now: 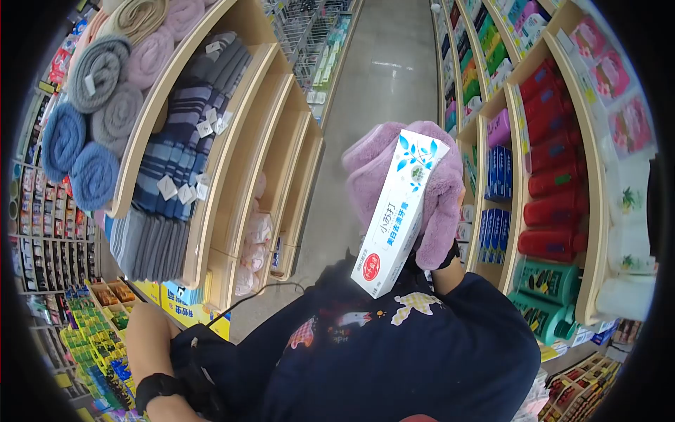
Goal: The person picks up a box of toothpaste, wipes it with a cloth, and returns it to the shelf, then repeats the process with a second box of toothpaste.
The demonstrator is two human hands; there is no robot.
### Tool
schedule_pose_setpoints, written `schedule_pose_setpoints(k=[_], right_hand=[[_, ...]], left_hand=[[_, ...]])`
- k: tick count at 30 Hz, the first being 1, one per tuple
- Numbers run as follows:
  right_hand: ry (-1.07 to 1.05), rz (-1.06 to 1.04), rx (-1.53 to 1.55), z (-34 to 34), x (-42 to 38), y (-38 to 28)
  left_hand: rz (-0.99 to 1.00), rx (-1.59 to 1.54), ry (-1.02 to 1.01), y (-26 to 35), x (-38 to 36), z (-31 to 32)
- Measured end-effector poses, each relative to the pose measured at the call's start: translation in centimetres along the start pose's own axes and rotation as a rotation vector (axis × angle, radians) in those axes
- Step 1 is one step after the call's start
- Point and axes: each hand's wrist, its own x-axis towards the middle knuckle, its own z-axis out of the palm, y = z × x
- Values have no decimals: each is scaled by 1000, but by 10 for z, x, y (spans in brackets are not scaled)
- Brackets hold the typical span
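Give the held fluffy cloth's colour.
The cloth is light purple, best seen in the head view.

One white box point(397, 214), 1 purple towel point(441, 179). Towel rolls: 2 blue point(65, 142), 2 grey point(100, 74), at least 2 pink point(151, 56), at least 1 beige point(140, 17). White tags point(167, 187) on the striped towels point(188, 112): at least 6. Red bottles point(548, 243): at least 5, overlap hides exact count. Green bottles point(545, 281): 2 big ones. Pink flower packs point(629, 128): 3. Blue boxes point(499, 172): 2 groups, too small to count singly. Black wristbands point(159, 388): 2. Shirt prints point(415, 308): 3 animal-like figures. Black cable point(256, 294): 1
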Motion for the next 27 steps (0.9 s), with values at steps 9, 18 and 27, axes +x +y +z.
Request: schedule_pose_setpoints(k=[9,18,27], right_hand=[[126,-221,104,-17,76,-12],[453,-131,-3,-12,123,-49],[473,14,-112,9,240,-18]], left_hand=[[234,-348,141,-175,-27,-156],[-679,-256,800,-348,-12,-172],[-552,-147,970,-426,-56,-261]])
